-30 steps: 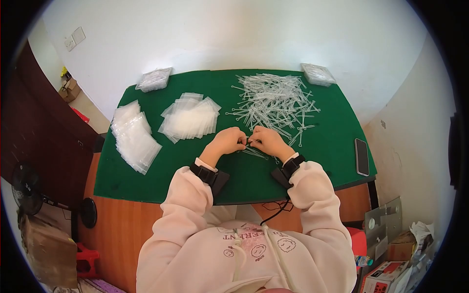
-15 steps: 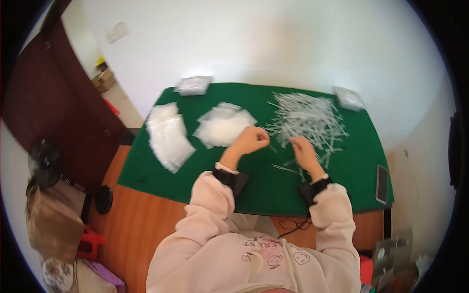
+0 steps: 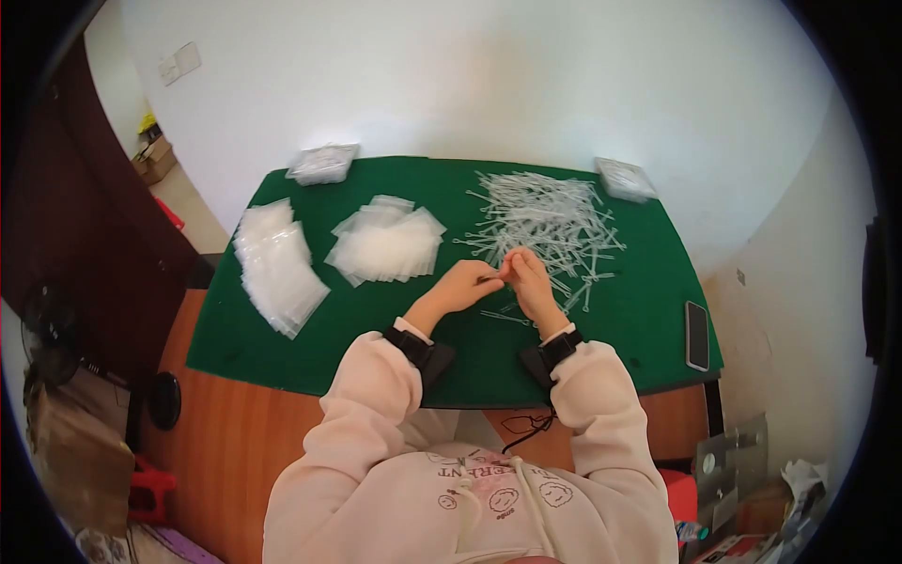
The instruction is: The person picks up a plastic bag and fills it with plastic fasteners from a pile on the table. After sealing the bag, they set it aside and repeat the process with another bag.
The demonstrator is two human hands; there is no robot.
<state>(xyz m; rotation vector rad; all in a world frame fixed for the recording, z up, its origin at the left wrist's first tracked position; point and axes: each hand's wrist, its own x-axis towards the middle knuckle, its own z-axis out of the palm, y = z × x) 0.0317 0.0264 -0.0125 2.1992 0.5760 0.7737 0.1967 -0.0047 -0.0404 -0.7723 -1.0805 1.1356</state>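
My left hand (image 3: 463,287) and my right hand (image 3: 531,282) meet at the fingertips over the green table, in front of a loose pile of thin clear plastic sticks with looped ends (image 3: 540,207). Both hands are closed in a pinch. In the left fingers is a thin clear stick, mostly hidden now. What the right fingers pinch is too small to make out. A few loose sticks (image 3: 505,317) lie just below the hands. To the left is a fanned heap of small clear plastic bags (image 3: 390,242), and beyond it a longer spread of bags (image 3: 277,268).
Wrapped clear packs stand at the back left (image 3: 324,164) and back right (image 3: 626,179) of the green-covered table (image 3: 282,362). A phone (image 3: 696,336) lies near the right edge. A wall rises behind; a fan (image 3: 52,324) stands at left.
My hands have come together; they were apart, with a thin clear stick hanging from the left fingers and the right at the pile's edge. The camera view has shifted, moving the table leftward.
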